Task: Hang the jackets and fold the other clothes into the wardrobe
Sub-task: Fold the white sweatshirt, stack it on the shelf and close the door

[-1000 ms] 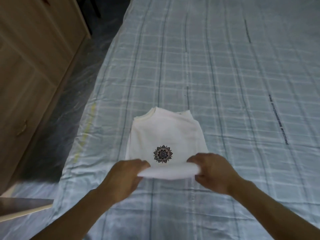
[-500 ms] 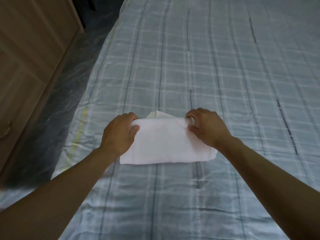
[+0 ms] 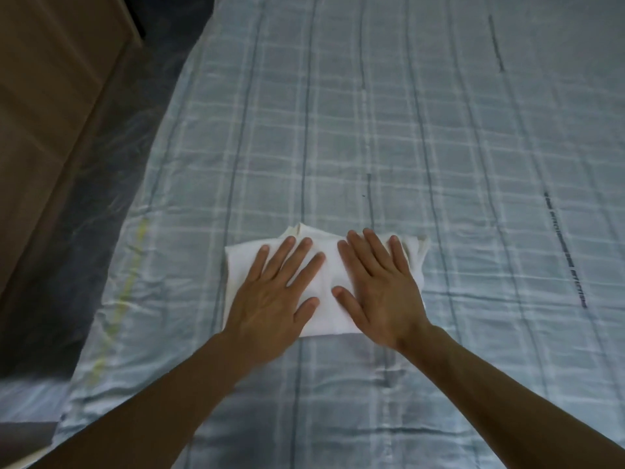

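Observation:
A white T-shirt (image 3: 326, 265) lies folded into a small rectangle on the checked blue bedspread (image 3: 406, 147). Its printed motif is hidden inside the fold. My left hand (image 3: 274, 292) rests flat on the left half of the shirt, fingers spread. My right hand (image 3: 378, 286) lies flat on the right half, fingers spread as well. Both palms press down on the cloth and neither hand grips anything. The collar edge peeks out at the far side of the folded shirt.
A wooden wardrobe (image 3: 44, 106) stands along the left. Between it and the bed runs a dark floor strip (image 3: 101, 198) covered in shiny plastic film. The bed's left edge (image 3: 135, 258) is close to the shirt.
The lower half of the shirt was lifted and folded away from me over the print. Both hands then let go of the edge and now lie flat on top.

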Available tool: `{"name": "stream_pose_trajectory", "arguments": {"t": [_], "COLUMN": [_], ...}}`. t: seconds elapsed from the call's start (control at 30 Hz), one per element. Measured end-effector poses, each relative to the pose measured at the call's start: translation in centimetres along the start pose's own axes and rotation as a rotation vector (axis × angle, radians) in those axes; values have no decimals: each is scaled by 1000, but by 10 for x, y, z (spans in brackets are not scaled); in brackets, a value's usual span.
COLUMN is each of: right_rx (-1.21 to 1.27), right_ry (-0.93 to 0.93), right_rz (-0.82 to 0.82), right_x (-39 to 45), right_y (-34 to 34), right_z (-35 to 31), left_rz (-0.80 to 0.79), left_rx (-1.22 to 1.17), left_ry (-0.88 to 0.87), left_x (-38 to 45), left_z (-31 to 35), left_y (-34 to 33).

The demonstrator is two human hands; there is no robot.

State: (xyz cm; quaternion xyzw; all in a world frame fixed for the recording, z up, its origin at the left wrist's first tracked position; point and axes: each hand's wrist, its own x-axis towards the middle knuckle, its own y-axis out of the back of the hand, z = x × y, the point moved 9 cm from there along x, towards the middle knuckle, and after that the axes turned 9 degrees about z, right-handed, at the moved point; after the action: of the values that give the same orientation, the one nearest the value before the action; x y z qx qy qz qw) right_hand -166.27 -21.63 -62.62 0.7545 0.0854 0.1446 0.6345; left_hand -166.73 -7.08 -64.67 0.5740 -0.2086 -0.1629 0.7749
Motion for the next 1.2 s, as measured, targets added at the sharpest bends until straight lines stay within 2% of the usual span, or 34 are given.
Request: {"name": "stream_pose_trajectory", "arguments": {"t": [0.13,0.33,0.6,0.77,0.97,1.1,1.2], "right_rx": [6,93,58,20,-1,-78,-117], "right_ry": [-9,-31,-53,32,74,79,33], "right_rz": [-52,35,61,76,-6,1,88], "right_x": [11,20,19,-3,-33,-25,-21], "right_y": [-10,-17,-10,-6,-7,-13,-18], "right_z": [11,26,26,6,6,7,5], "left_rz": [-40,-36,-27,-21,52,14,-1], "left_rx": [-20,17,53,74,-92,26,164], "left_ry": [28,60,92,31,-97,-114,-66], "left_x": [9,17,18,11,-15,-15,-4], "left_z": [-11,-18,-21,-12,3,4,9], "left_y": [-5,-13,-9,-2,9,-3,-8]}}
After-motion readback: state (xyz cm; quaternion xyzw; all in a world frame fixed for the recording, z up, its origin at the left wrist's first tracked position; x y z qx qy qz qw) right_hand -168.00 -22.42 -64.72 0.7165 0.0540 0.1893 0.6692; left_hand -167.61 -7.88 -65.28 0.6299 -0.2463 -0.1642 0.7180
